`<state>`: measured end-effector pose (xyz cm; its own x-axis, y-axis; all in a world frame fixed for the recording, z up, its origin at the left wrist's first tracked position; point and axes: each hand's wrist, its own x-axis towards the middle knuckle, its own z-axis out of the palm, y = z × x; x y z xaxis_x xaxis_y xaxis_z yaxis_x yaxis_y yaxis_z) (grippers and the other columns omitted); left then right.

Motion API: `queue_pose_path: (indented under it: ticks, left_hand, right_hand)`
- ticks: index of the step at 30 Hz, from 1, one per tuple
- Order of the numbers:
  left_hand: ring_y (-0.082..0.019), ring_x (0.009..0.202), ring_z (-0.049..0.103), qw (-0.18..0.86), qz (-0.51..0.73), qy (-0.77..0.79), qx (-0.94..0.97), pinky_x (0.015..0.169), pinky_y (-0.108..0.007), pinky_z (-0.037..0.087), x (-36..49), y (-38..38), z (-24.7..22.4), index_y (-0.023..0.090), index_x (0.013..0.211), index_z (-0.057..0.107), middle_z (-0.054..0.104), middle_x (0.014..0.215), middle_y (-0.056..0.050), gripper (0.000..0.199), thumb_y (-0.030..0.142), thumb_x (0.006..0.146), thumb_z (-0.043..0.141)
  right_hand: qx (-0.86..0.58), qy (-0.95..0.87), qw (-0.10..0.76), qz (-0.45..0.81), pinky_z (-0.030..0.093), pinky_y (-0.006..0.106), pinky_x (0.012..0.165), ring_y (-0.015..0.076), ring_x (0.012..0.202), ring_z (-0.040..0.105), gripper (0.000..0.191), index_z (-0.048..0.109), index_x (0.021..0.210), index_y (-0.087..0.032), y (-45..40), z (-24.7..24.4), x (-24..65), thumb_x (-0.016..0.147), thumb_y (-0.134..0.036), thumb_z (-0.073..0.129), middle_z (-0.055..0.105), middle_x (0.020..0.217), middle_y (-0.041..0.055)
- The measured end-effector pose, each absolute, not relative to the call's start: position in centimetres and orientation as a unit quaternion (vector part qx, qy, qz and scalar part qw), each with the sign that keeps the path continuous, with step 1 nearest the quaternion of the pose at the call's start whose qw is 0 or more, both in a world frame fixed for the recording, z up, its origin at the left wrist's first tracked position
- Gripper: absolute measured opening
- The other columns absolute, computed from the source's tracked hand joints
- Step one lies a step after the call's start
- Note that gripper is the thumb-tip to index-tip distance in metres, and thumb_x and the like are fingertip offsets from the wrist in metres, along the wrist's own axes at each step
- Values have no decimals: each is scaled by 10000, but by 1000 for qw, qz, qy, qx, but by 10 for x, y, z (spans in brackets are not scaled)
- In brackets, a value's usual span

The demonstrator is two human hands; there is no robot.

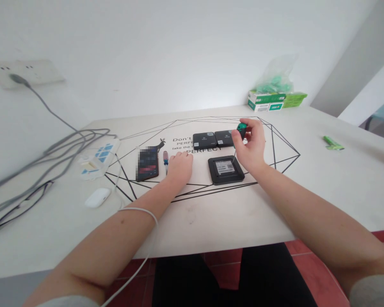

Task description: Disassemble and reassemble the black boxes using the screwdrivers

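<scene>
My right hand (253, 145) is closed around the green handle of a screwdriver (241, 128). Its thin shaft points down toward the upper right corner of a black square device (213, 172) with a white label; whether the tip touches it I cannot tell. Palm down on the table, my left hand (180, 167) has its fingers curled in, and their undersides are hidden. Just left of it lies a second screwdriver (165, 157) with a red and blue handle. Behind the device, two flat black boxes (204, 140) lie side by side, the right one partly covered by my right hand.
Left of my left hand are a phone (148, 163), a white earbud case (97, 198) and a blue-and-white plastic box (102, 157). Grey cables (60, 147) and glasses (19, 207) lie farther left. A white cord (147, 211) crosses my left forearm. Green-and-white boxes (265, 100) stand at the back right; a green wrapper (332, 143) lies right.
</scene>
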<state>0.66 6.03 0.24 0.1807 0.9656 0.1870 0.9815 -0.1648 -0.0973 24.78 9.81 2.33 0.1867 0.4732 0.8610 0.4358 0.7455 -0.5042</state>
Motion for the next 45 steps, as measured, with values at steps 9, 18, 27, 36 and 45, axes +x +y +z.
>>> queue_pose_path:
  ticks: [9,18,27,36,45]
  left_hand:
    - [-348,1141,637,93,-49,-639,-762,904,-479,523,0,66,0,157,1085,753,742,1143,-182,391,152,1048,363]
    - [-323,1351,601,11,-158,-521,-839,1192,-500,450,17,52,2,127,1387,669,691,1424,-177,444,343,1088,422]
    - [-388,1679,135,-116,-73,-376,-916,1340,-585,212,20,38,0,247,1696,357,162,1810,-153,838,711,1021,531]
    - [-385,1674,169,-113,-93,-372,-916,1346,-574,220,19,41,-6,275,1692,368,197,1809,-121,807,721,1032,501]
    - [-386,1674,165,-110,-91,-370,-918,1346,-572,220,19,42,-5,259,1690,373,198,1808,-128,806,710,1035,507]
  right_hand:
    - [-351,-637,686,3,554,388,732,193,860,611,333,620,1235,-266,110,19,253,992,-491,653,663,1147,74]
    - [-352,-641,682,-13,535,382,719,186,831,597,277,625,1208,-260,104,22,253,981,-416,655,662,1106,67]
    - [-329,-655,680,-2,554,411,756,203,873,625,331,595,1256,-248,104,15,249,951,-345,679,652,1093,70]
    - [-303,-666,680,46,579,462,887,241,1016,677,232,645,1201,-270,103,14,253,1018,-272,503,697,1129,74]
    - [-282,-660,697,-11,576,476,940,243,1042,676,250,706,1063,-270,103,26,254,1028,-253,460,688,1056,74]
